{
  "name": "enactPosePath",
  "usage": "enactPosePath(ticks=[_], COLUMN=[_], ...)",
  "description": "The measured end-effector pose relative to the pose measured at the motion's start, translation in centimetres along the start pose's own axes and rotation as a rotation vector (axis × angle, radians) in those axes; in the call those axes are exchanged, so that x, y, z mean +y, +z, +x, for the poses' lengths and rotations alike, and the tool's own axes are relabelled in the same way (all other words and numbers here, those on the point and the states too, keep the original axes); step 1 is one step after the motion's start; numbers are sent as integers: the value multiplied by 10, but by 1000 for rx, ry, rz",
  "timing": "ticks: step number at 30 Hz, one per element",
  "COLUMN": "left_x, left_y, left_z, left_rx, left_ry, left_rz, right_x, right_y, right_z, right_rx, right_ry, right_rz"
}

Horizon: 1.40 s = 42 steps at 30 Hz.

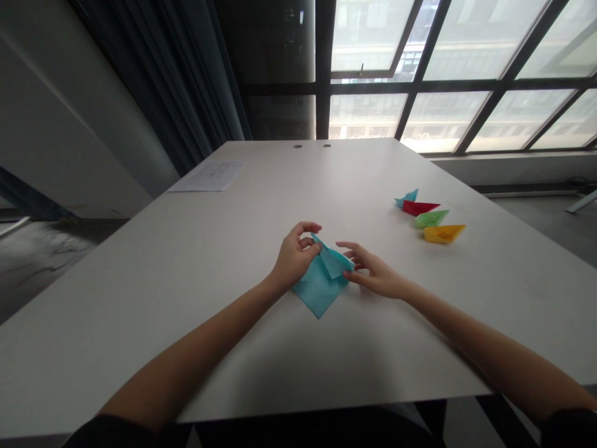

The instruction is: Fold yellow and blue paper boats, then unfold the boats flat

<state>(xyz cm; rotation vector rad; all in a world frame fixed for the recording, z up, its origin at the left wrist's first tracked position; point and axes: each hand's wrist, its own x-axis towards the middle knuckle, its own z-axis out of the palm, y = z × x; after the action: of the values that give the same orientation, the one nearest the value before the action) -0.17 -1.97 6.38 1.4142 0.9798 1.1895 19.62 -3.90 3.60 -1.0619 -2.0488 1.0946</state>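
Both hands on the blue paper (318,291), at the near part of the table (209,267)
From my seat I see the paper as a folded diamond, one corner pointing towards the wearer, a paler flap lying over its upper right part and a narrow tip rising at the top; my left hand (296,254) pinches it near that tip, thumb on the front, index finger curved above, while my right hand (374,272) has its thumb at the right corner, fingers bent behind and index finger reaching towards the top edge; the two hands are apart, with the paper between them, both forearms slanting in from the near edge, and four folded boats (431,219) sit well off to the right
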Motion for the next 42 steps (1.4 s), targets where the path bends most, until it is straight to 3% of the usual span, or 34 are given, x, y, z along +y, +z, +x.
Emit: enactPosePath(ticks=[5,10,14,20,24,27,30,36,39,42], left_x=[-1,3,3,2,5,7,6,-10,-18,-25], left_y=[-1,1,1,-10,-26,-39,-45,-30,-22,-21], left_z=[0,-3,-4,3,9,12,14,6,0,-4], left_rx=[-37,-93,-116,-146,-155,-272,-385,-343,-571,-798], left_ry=[0,-44,-58,-97,-170,-206,-80,341,497,463], left_rz=[14,-18,-51,-73,42,221,525,1276,1365,1311], right_x=[5,7,8,11,15,19,23,34,39,39], right_y=[-5,-5,-5,-10,-12,-14,-15,-14,-17,-22], right_z=[4,6,6,3,2,2,1,8,12,14], right_rx=[-21,-38,51,56,151,161,143,177,197,243], right_ry=[32,100,92,125,141,182,221,205,203,203], right_rz=[264,333,271,230,277,260,235,103,15,-183])
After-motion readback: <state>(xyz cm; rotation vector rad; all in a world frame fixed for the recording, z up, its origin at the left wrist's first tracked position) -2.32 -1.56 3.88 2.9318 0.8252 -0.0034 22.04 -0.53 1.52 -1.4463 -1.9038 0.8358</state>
